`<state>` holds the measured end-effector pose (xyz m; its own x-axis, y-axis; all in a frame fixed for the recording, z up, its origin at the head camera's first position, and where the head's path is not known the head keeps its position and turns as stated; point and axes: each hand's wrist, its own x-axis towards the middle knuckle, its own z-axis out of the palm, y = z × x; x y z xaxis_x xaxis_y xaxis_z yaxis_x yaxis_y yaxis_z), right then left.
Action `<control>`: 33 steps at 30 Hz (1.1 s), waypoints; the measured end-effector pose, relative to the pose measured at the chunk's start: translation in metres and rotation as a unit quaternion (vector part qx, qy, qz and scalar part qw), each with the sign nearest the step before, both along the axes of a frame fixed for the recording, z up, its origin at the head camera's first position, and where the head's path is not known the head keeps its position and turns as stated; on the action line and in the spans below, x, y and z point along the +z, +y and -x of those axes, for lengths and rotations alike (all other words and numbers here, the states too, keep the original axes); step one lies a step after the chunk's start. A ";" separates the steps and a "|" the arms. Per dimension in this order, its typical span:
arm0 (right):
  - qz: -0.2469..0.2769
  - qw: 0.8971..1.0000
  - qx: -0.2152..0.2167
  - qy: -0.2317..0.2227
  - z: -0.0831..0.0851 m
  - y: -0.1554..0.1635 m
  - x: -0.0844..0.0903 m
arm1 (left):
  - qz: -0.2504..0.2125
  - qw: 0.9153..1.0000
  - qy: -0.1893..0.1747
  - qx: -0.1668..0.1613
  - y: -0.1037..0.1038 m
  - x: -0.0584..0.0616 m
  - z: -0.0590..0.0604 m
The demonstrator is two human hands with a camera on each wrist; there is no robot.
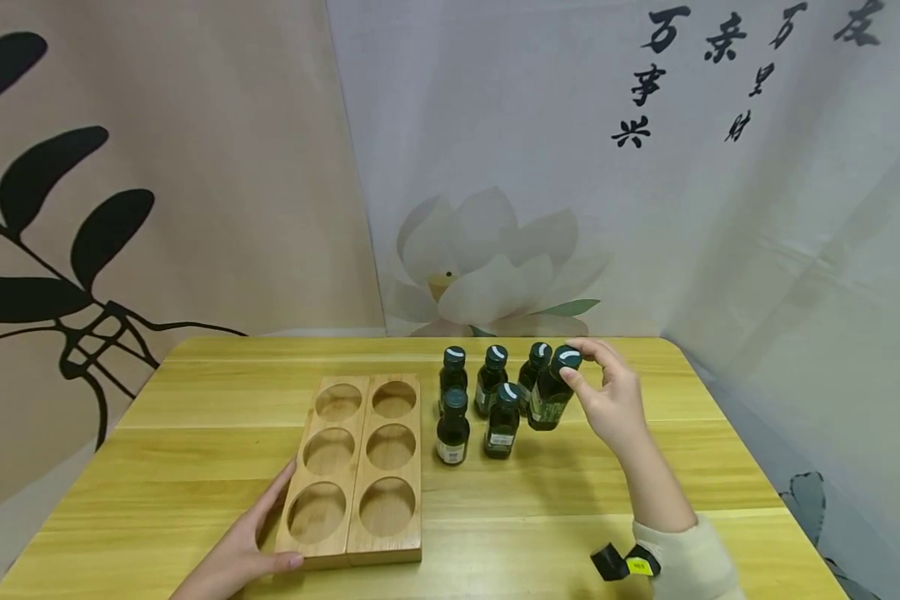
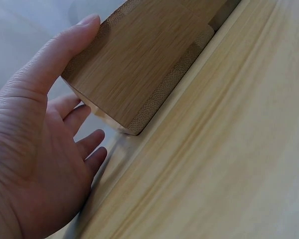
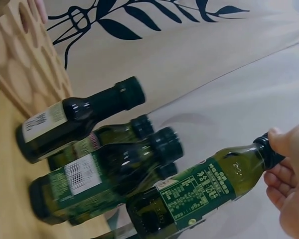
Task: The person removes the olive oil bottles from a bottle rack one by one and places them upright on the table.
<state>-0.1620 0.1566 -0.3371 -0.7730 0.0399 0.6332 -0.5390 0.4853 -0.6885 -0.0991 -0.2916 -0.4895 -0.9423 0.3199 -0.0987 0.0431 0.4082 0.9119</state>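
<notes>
My right hand (image 1: 613, 398) pinches a dark green glass bottle (image 3: 194, 194) by its cap, thumb and fingers on opposite sides. The bottle hangs tilted, its base raised higher than those of the bottles beside it. Its green label carries white print. My left hand (image 1: 246, 533) touches the near left corner of a wooden tray (image 1: 353, 467), thumb at the near end and straight fingers along the left side. Lower fingers of this hand (image 2: 45, 144) stay loose beside the wood in the left wrist view. The tray has two adjoining halves, each with round recesses holding nothing.
Several similar capped bottles stand right of the tray, among them one nearest it (image 1: 452, 429) and another (image 1: 501, 429) close to the held bottle. All are on a yellow wood-grain table (image 1: 495, 533). A printed cloth (image 1: 495, 125) hangs behind the table's far edge.
</notes>
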 end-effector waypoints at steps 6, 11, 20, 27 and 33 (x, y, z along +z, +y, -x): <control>0.009 1.000 -0.007 -0.020 -0.001 0.000 -0.016 | -0.001 1.000 0.008 -0.003 0.000 0.001 0.000; 0.007 0.999 -0.013 -0.043 0.000 0.002 -0.029 | -0.003 1.000 0.011 -0.002 -0.002 -0.002 0.003; -0.005 0.997 -0.024 -0.075 0.000 0.004 -0.050 | -0.004 1.000 0.020 -0.006 -0.001 -0.002 0.002; 0.008 0.997 -0.018 -0.073 0.015 0.017 -0.089 | -0.005 1.000 0.017 -0.005 -0.002 -0.004 0.003; 0.024 0.998 -0.015 -0.058 0.021 0.023 -0.104 | -0.002 1.000 0.016 -0.009 -0.001 -0.003 0.001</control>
<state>-0.1832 0.1794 -0.4410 -0.8393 0.0920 0.5359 -0.4396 0.4654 -0.7682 -0.1001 -0.2931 -0.4929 -0.9393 0.3367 -0.0663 0.0800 0.4028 0.9118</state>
